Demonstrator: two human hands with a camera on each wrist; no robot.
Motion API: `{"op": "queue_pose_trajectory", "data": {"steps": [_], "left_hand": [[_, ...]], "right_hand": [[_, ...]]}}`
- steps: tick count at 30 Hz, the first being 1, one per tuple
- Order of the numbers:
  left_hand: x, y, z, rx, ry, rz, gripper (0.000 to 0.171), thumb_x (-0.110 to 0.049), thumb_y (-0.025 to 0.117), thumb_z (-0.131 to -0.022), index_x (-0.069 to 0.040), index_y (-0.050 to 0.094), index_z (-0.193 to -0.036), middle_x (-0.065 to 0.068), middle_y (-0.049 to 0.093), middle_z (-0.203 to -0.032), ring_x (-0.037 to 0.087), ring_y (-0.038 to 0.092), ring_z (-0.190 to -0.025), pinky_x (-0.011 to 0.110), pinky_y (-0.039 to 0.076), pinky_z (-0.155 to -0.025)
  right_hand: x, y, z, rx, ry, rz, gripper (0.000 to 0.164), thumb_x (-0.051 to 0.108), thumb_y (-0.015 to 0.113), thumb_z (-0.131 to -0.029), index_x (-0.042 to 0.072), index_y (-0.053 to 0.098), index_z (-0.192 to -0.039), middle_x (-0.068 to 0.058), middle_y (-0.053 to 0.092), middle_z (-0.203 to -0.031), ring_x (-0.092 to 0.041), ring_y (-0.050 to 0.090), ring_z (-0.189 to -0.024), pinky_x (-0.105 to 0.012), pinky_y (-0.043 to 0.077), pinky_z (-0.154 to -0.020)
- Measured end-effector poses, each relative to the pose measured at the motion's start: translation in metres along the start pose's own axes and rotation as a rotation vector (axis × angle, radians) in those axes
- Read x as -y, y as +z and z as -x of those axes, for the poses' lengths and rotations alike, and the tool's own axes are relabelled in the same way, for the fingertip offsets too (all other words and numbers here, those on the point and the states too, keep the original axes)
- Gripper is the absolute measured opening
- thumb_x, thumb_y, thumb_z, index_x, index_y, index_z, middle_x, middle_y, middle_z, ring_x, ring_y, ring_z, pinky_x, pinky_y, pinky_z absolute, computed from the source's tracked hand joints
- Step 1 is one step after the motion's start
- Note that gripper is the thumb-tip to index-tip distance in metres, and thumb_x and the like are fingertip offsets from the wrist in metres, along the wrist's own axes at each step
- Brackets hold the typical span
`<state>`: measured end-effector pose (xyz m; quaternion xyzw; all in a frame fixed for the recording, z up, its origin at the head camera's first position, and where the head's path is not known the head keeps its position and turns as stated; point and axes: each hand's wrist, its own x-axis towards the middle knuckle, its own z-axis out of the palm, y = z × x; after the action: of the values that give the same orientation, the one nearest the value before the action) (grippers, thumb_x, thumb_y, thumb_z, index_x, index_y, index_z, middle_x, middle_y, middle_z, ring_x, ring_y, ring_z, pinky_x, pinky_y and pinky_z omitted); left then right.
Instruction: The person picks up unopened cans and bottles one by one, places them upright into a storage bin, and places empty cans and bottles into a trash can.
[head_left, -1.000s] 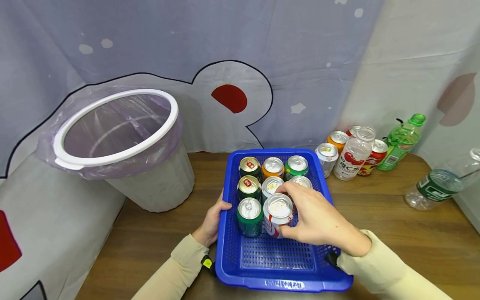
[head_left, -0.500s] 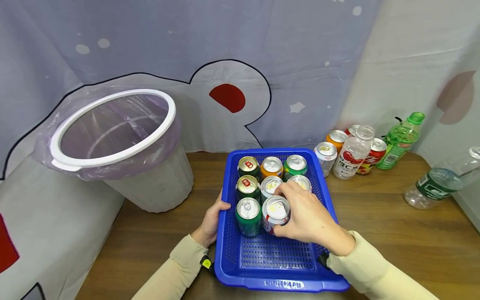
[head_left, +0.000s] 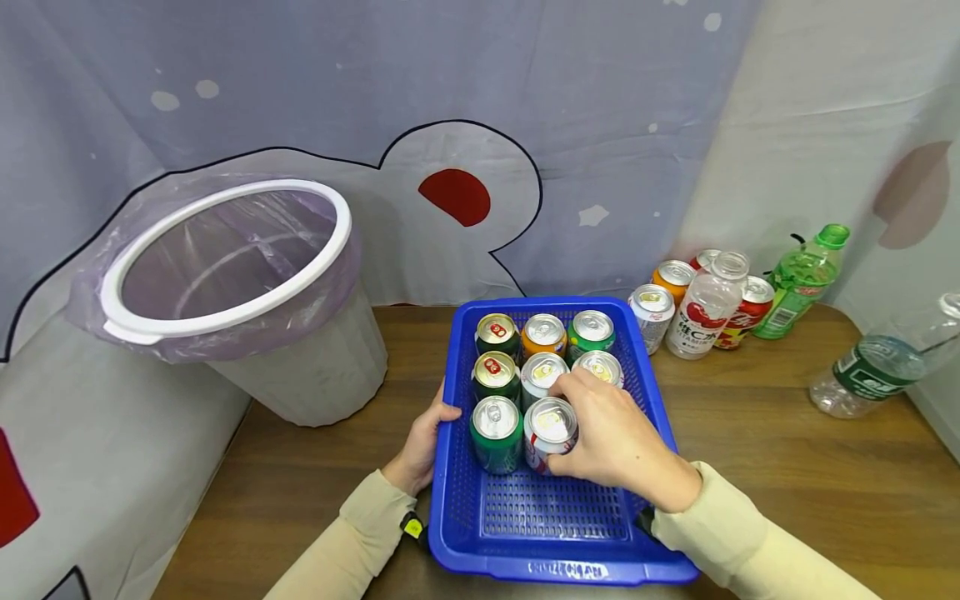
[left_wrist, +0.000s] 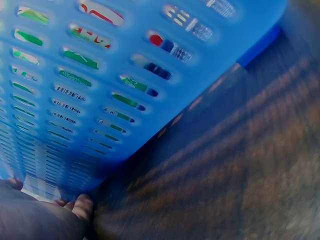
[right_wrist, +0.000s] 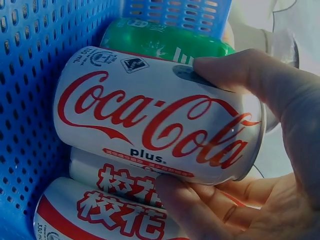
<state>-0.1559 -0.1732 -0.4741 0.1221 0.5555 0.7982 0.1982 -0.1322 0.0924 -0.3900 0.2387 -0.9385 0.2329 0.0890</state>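
A blue plastic basket (head_left: 555,552) holds several soda cans standing in rows. My right hand (head_left: 611,429) grips a white Coca-Cola plus can (right_wrist: 160,117) in the basket's front row, thumb on one side and fingers on the other. Just left of it stands a green can (head_left: 497,433). Behind it is a silver-topped can (head_left: 542,372), and a pale can (head_left: 597,367) is partly hidden by my fingers. My left hand (head_left: 427,433) holds the basket's left side, its thumb over the rim and its fingers mostly hidden outside the slotted wall.
A grey bin (head_left: 330,367) lined with a purple bag stands at the left. Behind the basket's right side stand more cans, a clear bottle (head_left: 701,312) and a green bottle (head_left: 798,287). A tilted clear bottle with a green label (head_left: 870,375) is at the far right.
My right hand has shifted slightly left and lowered the Coca-Cola can a little into the row beside the green can. The left hand keeps its hold on the basket.
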Motion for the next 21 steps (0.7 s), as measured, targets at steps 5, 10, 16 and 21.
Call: {"op": "queue_pose_trajectory", "data": {"steps": [5,10,16,21], "left_hand": [[-0.0008,-0.0006,0.0009,-0.001,-0.001,-0.003,0.089,-0.012,0.030,-0.089,-0.033,-0.007,-0.166,0.007,0.003,-0.173,0.030,0.008,-0.155,0.043,0.019,-0.121],[-0.0009,-0.0005,0.0016,-0.002,-0.001,-0.008,0.089,-0.012,0.030,-0.088,-0.034,-0.008,-0.166,0.008,0.003,-0.173,0.030,0.009,-0.155,0.042,0.020,-0.120],[-0.0003,0.0000,0.0012,0.008,0.003,-0.011,0.089,-0.012,0.030,-0.089,-0.033,-0.008,-0.166,0.008,0.002,-0.173,0.030,0.008,-0.155,0.042,0.020,-0.120],[0.0007,0.0001,0.0006,0.012,0.005,-0.007,0.088,-0.012,0.030,-0.089,-0.034,-0.008,-0.166,0.007,0.003,-0.173,0.030,0.008,-0.155,0.042,0.021,-0.120]], "right_hand": [[0.0024,0.0009,0.0003,0.022,-0.001,0.009,0.064,0.032,0.097,-0.051,0.013,0.061,-0.101,0.003,0.062,-0.095,-0.017,0.061,-0.084,-0.044,0.052,-0.075],[0.0033,0.0022,-0.0002,0.028,0.016,0.016,0.064,0.031,0.098,-0.053,0.011,0.059,-0.099,0.001,0.062,-0.093,-0.017,0.061,-0.081,-0.042,0.054,-0.074],[0.0032,0.0036,-0.0006,0.045,0.056,0.017,0.065,0.034,0.098,-0.053,0.009,0.058,-0.098,-0.001,0.062,-0.090,-0.018,0.062,-0.079,-0.043,0.054,-0.073],[0.0037,0.0040,-0.0006,0.061,0.074,0.020,0.067,0.035,0.099,-0.054,0.008,0.058,-0.099,-0.002,0.062,-0.091,-0.020,0.062,-0.079,-0.044,0.055,-0.074]]}}
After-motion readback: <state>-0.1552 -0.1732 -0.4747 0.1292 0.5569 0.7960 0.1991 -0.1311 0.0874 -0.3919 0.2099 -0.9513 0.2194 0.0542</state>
